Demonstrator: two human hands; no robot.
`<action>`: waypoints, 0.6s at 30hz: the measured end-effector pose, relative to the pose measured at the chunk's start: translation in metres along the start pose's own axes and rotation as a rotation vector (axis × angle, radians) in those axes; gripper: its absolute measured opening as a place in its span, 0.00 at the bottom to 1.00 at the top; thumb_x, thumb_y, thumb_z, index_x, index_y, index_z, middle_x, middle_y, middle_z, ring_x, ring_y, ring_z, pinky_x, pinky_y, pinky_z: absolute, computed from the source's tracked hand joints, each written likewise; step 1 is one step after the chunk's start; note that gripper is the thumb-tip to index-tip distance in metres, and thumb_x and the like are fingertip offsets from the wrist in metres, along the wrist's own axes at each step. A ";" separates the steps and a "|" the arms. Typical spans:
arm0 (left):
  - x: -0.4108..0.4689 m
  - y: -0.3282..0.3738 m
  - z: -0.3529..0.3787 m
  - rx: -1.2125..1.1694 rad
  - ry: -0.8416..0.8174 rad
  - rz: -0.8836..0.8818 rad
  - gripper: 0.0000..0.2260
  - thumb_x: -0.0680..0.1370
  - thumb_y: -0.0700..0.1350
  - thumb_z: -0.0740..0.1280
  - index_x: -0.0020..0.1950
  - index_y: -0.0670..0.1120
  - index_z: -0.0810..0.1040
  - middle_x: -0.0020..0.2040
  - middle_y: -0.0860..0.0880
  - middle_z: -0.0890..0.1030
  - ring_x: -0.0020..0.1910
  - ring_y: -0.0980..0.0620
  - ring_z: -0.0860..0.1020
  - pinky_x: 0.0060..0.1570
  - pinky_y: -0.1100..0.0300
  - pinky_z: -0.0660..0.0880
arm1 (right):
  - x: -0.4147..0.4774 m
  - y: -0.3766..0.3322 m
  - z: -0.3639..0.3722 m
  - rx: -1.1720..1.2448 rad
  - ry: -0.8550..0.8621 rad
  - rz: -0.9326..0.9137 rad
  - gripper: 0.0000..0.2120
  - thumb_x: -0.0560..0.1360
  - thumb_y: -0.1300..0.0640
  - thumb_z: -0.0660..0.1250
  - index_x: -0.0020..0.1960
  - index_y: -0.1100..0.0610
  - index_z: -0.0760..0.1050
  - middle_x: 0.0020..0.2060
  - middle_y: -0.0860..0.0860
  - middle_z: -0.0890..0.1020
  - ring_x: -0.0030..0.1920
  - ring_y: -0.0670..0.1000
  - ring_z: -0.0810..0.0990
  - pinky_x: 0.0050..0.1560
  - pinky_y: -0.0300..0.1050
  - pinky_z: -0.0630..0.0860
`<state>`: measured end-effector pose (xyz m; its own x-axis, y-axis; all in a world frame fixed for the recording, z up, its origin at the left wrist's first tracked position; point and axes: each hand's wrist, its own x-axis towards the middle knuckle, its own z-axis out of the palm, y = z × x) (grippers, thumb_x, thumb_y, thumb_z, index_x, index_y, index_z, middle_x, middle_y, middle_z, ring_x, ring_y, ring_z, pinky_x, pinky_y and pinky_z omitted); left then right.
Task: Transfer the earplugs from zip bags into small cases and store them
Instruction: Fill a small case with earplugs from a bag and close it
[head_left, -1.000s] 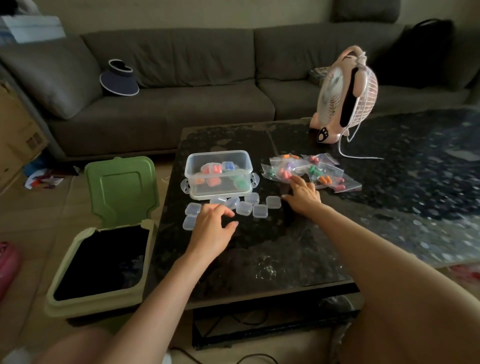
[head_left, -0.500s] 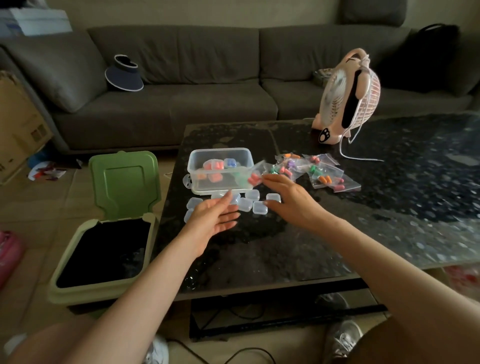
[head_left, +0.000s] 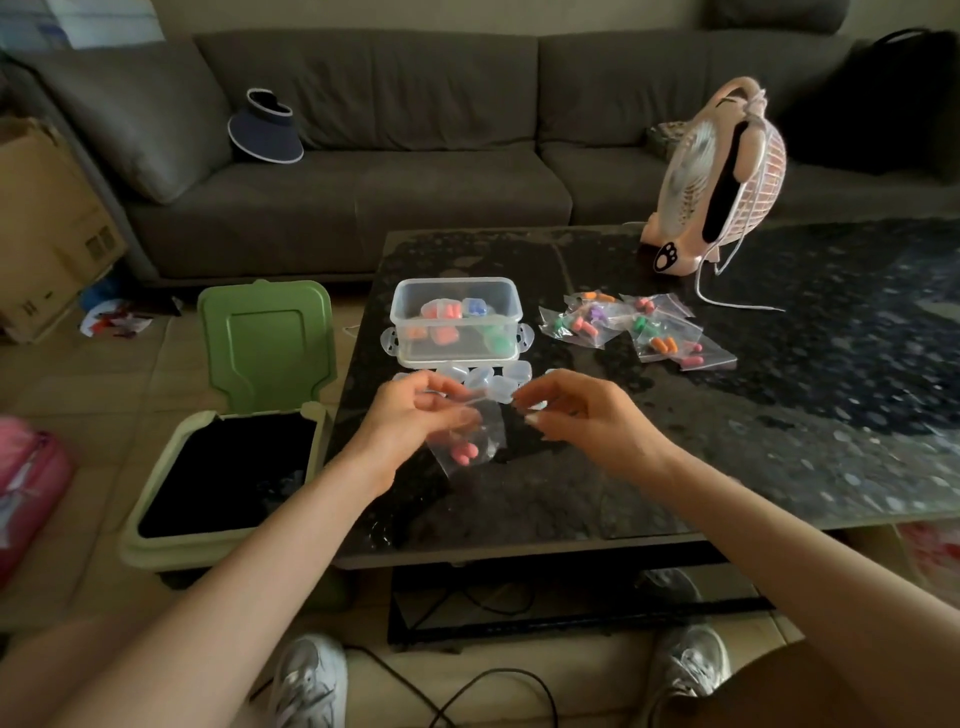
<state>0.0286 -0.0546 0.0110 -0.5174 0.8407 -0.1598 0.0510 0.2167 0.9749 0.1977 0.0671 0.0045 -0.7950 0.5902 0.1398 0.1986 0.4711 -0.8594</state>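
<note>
Head view: dark glossy table (head_left: 779, 415) bearing zip bags (head_left: 639, 332), grey sofa (head_left: 415, 182) behind.

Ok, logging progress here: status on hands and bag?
Left hand and right hand both pinch small clear plastic zip bag, pink earplugs inside. Held above dark table. Nothing blocking.

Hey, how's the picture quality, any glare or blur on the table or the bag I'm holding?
Head view: dim room; pale glare washes the glossy table at right, smearing its speckles; the zip bag between left hand and right hand looks soft, yet its pink earplugs read; the sofa back bows from the wide lens.
</note>
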 end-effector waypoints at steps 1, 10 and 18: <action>-0.004 0.001 0.002 0.031 -0.059 0.008 0.11 0.71 0.37 0.72 0.51 0.41 0.77 0.43 0.41 0.84 0.38 0.40 0.83 0.46 0.50 0.81 | 0.002 -0.002 0.002 0.115 -0.037 0.068 0.10 0.74 0.61 0.69 0.54 0.51 0.78 0.49 0.50 0.83 0.46 0.47 0.82 0.46 0.41 0.79; -0.004 -0.006 -0.003 -0.031 -0.054 0.035 0.07 0.72 0.36 0.71 0.49 0.42 0.79 0.46 0.43 0.84 0.43 0.50 0.83 0.38 0.63 0.79 | 0.017 -0.009 0.020 0.309 -0.047 0.222 0.02 0.73 0.64 0.69 0.41 0.59 0.78 0.30 0.53 0.80 0.31 0.46 0.80 0.33 0.36 0.77; 0.000 -0.010 -0.008 -0.084 -0.022 0.016 0.09 0.71 0.33 0.71 0.49 0.40 0.77 0.46 0.39 0.83 0.42 0.47 0.84 0.42 0.60 0.81 | 0.020 -0.010 0.023 0.369 -0.108 0.224 0.01 0.74 0.65 0.68 0.44 0.61 0.78 0.33 0.54 0.81 0.33 0.49 0.81 0.37 0.38 0.79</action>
<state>0.0213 -0.0609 0.0024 -0.4983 0.8545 -0.1466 -0.0135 0.1615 0.9868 0.1668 0.0584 0.0045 -0.8149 0.5698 -0.1057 0.1708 0.0620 -0.9833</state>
